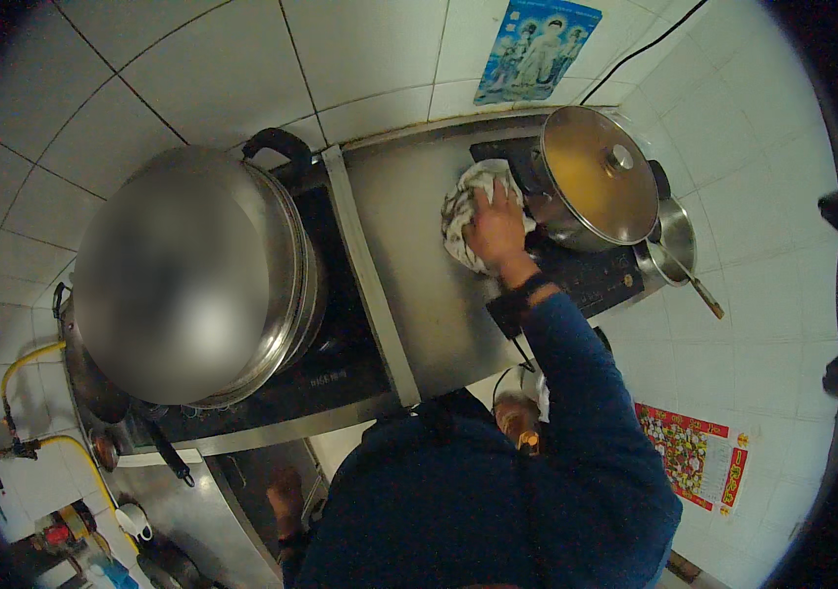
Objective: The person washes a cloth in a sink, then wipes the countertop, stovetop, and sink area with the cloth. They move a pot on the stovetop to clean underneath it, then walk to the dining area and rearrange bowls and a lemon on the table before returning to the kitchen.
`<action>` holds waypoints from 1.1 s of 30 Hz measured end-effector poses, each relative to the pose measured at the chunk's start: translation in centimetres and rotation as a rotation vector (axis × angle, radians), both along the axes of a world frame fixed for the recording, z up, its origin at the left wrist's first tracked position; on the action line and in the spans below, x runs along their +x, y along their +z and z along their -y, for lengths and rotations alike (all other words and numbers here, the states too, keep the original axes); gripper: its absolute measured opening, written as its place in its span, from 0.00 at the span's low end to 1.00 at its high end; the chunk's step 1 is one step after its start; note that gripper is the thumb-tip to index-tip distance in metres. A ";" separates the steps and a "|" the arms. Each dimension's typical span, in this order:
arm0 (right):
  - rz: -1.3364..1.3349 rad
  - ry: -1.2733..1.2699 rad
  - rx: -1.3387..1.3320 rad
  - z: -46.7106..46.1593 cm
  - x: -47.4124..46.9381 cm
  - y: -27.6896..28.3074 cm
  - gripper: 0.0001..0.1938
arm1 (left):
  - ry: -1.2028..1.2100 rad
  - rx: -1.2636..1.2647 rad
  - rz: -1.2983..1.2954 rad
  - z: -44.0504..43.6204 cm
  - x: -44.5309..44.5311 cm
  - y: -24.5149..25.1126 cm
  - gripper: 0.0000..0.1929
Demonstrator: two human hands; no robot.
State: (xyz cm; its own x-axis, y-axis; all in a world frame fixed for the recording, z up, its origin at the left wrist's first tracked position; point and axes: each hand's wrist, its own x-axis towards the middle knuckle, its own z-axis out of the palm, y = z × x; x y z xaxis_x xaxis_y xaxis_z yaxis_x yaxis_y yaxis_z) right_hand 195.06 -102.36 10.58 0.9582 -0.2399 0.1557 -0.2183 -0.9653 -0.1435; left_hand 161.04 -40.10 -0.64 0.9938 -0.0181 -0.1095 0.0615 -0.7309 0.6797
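My right hand (498, 230) presses on a crumpled dark-and-white cloth (461, 234), which lies on the stainless steel counter (397, 221) against the edge of a black cooktop (573, 276). Just right of the cloth stands a steel pot (588, 184) with a glass lid. My left hand (285, 489) hangs low beside my body, below the counter's front edge; its fingers are too dim to make out, and nothing is plainly seen in it. A large steel pot or wok with a domed lid (176, 280), partly blurred, sits on the left cooktop (338, 383).
A smaller steel pan (676, 239) with a brush-like tool (706, 294) sits at the far right. A raised metal strip (371, 280) divides the counter. A black-handled pan (169, 453) juts over the left front edge. A yellow hose (88, 471) runs along the left wall.
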 end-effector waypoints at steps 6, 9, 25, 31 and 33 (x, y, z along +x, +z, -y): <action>-0.090 -0.107 0.179 0.4 7.7 1.6 0.32 | 0.282 -0.168 -0.206 1.3 0.8 1.8 0.09; -0.087 -0.077 0.163 0.4 5.2 1.7 0.32 | 0.280 -0.269 -0.170 1.1 0.2 0.0 0.08; -0.065 0.012 0.036 0.0 -13.3 1.8 0.41 | -0.148 0.301 -0.127 -2.4 1.6 -3.1 0.06; -0.014 -0.094 -0.107 -2.2 -3.8 0.8 0.35 | 0.092 -0.058 0.086 -1.4 1.0 -3.6 0.04; -0.019 0.002 0.009 -2.0 -3.1 0.5 0.32 | 0.069 -0.073 0.067 -0.6 0.8 -3.0 0.04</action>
State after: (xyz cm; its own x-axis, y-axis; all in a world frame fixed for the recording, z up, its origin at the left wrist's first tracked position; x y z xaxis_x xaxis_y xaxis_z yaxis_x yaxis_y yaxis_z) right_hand 191.99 -100.35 11.12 0.9614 -0.2397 0.1353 -0.2195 -0.9643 -0.1481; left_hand 161.80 -39.50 -3.62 0.9980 0.0451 -0.0440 0.0629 -0.6748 0.7353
